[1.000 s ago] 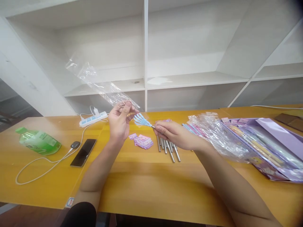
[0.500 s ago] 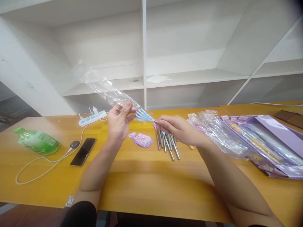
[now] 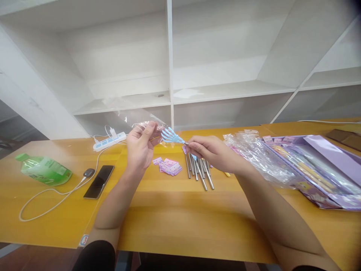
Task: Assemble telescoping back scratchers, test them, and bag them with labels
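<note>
My left hand [image 3: 142,145] pinches a clear plastic bag [image 3: 132,116] that stretches up and away to the left. In my right hand [image 3: 207,150] is a back scratcher [image 3: 172,136] with a light blue, hand-shaped head, gripped at its metal neck. The blue head points left, at the bag's mouth by my left fingertips; whether it is inside the bag I cannot tell. Below my right hand lie several more back scratchers [image 3: 201,175] with metal rods. A small pile of pink-purple cards [image 3: 170,166] sits left of them.
Right of my hand spreads a heap of clear bags [image 3: 256,158], beside a purple box [image 3: 324,150] holding packaged items. At the left are a green bottle [image 3: 43,169], a phone [image 3: 99,181], a white cable [image 3: 53,190] and a power strip [image 3: 109,141]. White shelves [image 3: 234,90] stand behind the table.
The far end of the plastic bag has dropped and reaches less far up. My hands and the back scratcher have stayed nearly in place.
</note>
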`<state>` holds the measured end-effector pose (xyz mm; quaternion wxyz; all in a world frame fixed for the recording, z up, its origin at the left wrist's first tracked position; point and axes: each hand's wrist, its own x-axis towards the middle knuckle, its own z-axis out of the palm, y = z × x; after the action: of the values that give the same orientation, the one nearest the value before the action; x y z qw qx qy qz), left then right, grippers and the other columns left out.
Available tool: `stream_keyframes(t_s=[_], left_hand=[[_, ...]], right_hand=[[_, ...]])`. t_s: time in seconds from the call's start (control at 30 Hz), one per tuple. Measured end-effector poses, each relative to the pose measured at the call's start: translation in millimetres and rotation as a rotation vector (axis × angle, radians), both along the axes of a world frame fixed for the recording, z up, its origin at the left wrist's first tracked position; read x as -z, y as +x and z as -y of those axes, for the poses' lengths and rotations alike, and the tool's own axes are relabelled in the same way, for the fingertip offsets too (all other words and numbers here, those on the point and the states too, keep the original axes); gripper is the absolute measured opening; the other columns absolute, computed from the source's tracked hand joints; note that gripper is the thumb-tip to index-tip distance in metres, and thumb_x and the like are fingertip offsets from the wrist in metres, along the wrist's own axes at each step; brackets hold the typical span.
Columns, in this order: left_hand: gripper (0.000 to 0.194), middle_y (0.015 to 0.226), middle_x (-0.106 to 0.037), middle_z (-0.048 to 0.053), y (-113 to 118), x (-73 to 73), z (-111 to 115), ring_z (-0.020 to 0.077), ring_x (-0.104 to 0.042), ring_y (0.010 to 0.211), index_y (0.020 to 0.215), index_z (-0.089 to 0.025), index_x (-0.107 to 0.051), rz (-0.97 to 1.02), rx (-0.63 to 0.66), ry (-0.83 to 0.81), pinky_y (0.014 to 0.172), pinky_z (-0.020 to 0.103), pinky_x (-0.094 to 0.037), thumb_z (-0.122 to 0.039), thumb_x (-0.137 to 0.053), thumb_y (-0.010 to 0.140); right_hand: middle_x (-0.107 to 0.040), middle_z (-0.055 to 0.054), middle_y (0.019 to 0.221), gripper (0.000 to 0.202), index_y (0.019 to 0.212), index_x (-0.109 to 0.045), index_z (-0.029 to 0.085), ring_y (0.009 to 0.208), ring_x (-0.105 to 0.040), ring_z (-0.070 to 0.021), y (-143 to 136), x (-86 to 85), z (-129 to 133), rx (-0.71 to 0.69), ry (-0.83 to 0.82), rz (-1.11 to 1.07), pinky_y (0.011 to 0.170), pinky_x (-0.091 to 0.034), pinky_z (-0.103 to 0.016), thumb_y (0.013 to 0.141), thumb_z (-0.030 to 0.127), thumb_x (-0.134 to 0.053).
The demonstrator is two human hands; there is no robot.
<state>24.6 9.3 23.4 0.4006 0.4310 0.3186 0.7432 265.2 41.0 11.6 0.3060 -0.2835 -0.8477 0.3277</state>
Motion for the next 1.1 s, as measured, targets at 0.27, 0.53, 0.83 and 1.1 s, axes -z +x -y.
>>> stream_keyframes(t_s=[0.27, 0.53, 0.83, 1.1], left_hand=[[0.041, 0.083, -0.077, 0.003, 4.7, 5.5, -1.3, 0.0191, -0.08, 0.078, 0.089, -0.017, -0.074, -0.023, 0.026, 0.003, 0.073, 0.031, -0.069, -0.05, -0.095, 0.077], [0.044, 0.089, -0.08, 0.007, 12.2, 5.8, 3.8, 0.0254, -0.082, 0.09, 0.095, -0.016, -0.074, -0.138, 0.175, 0.004, 0.079, 0.037, -0.071, -0.047, -0.097, 0.074], [0.04, 0.089, -0.08, 0.007, 10.8, 11.7, -9.5, 0.0237, -0.082, 0.085, 0.094, -0.016, -0.073, -0.099, 0.067, 0.065, 0.077, 0.034, -0.069, -0.045, -0.096, 0.078], [0.042, 0.091, -0.079, 0.006, -19.6, 1.0, -21.5, 0.0197, -0.081, 0.086, 0.093, -0.017, -0.073, -0.046, -0.083, 0.137, 0.068, 0.024, -0.063, -0.05, -0.094, 0.079]], right_hand=[[-0.057, 0.002, 0.071, 0.041, 0.098, -0.071, 0.023, 0.061, -0.049, -0.0112, -1.7, 2.2, -1.3, -0.01, -0.011, -0.004, 0.059, -0.037, -0.028, 0.112, 0.05, -0.044], [-0.064, 0.003, 0.075, 0.033, 0.123, -0.063, 0.025, 0.06, -0.05, -0.0104, -4.6, 5.7, -4.1, -0.035, -0.118, -0.164, 0.058, -0.04, -0.026, 0.108, 0.053, -0.056], [-0.07, -0.003, 0.098, 0.046, 0.134, -0.059, 0.025, 0.069, -0.059, -0.0126, -3.4, 2.6, -2.8, 0.054, -0.138, -0.103, 0.059, -0.047, -0.029, 0.102, 0.057, -0.065], [-0.072, -0.001, 0.086, 0.024, 0.101, -0.076, 0.023, 0.075, -0.069, -0.0148, 10.4, -10.8, -0.7, 0.167, -0.09, -0.045, 0.066, -0.054, -0.029, 0.104, 0.044, -0.064]])
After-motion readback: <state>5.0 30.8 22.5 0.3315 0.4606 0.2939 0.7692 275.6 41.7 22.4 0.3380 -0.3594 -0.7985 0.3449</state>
